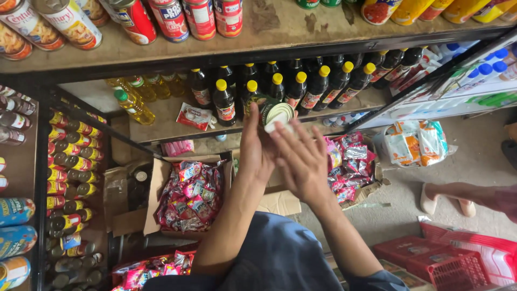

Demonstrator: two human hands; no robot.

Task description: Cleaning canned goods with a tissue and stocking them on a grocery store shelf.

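Left hand point(257, 148) grips a small tin can point(276, 114) below the bottle shelf point(161, 121); right hand point(302, 159), fingers spread flat, touches its lid.

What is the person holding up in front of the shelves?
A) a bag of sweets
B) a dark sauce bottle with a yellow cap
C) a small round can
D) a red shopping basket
C: the left hand grips a small round can with its pale lid facing the camera, while the right hand lies flat against it.
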